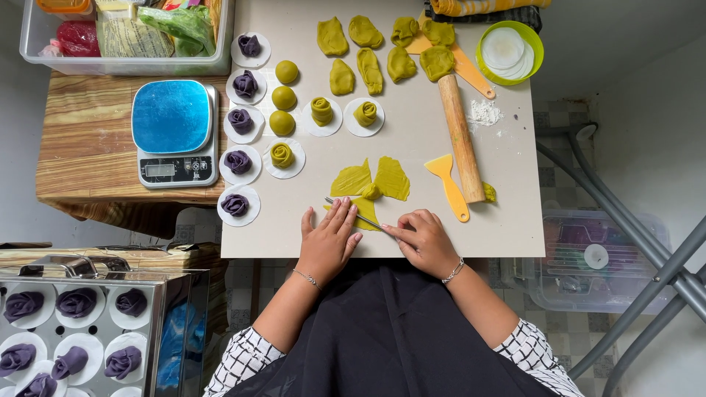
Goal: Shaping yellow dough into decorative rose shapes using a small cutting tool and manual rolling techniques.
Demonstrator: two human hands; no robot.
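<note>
Grey board (412,235): left fingers (332,220) spread on green dough (368,213), right fingers (401,231) pinching knife (353,213), rolling pin (461,140) beside.

Both forearms are coming in from the bottom, angling toward each other. The left hand (328,241) is lying flat, palm down, fingers stretched forward and a bit spread. The right hand (426,241) is curling loosely, fingertips pinching together and pointing left, almost meeting the left hand's fingers.
</note>
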